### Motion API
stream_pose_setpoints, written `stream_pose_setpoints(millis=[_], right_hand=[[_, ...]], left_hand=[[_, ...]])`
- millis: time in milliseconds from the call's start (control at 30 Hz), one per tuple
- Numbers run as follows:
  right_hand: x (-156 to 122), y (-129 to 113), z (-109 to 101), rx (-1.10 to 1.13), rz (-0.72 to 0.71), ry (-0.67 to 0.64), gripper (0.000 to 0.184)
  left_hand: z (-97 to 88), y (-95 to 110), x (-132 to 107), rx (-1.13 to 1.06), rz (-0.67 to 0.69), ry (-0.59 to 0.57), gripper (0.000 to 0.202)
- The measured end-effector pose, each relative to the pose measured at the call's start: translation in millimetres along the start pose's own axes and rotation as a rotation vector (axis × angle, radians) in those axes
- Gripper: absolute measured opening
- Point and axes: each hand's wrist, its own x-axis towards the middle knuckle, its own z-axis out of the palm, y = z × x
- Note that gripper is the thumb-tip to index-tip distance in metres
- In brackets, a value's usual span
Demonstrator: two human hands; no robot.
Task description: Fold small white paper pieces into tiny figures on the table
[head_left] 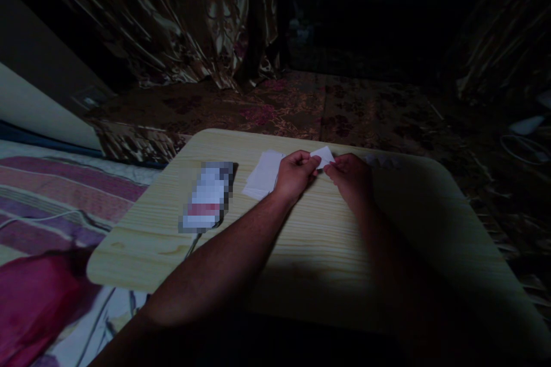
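Observation:
My left hand (296, 175) and my right hand (349, 176) meet near the far edge of a small pale wooden table (301, 241). Both pinch a small white piece of paper (323, 156) between thumb and fingers, the left on its left edge, the right on its lower right. Just left of my left hand a small stack of white paper sheets (263, 175) lies flat on the table.
A phone with a blurred screen (208, 198) lies on the table's left part, a cable running from it. Striped bedding (47, 206) lies to the left. A patterned carpet (301, 106) and shiny curtains (181, 23) are beyond. The room is dim.

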Motion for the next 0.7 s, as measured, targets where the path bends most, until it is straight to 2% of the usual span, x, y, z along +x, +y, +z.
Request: stream_pose_setpoints(millis=[233, 533, 700], right_hand=[[0.3, 0.7, 1.1, 0.101, 0.002, 0.006, 0.023], [1.0, 2.3, 1.5, 0.072, -0.025, 0.026, 0.023], [0.1, 2.7, 0.8, 0.045, -0.07, 0.018, 0.014]], left_hand=[[-1.3, -1.1, 0.5, 0.024, -0.03, -0.045, 0.031], [-0.1, -0.4, 0.0, 0.044, -0.087, -0.107, 0.035], [-0.9, -1.6, -0.3, 0.04, -0.097, -0.116, 0.025]])
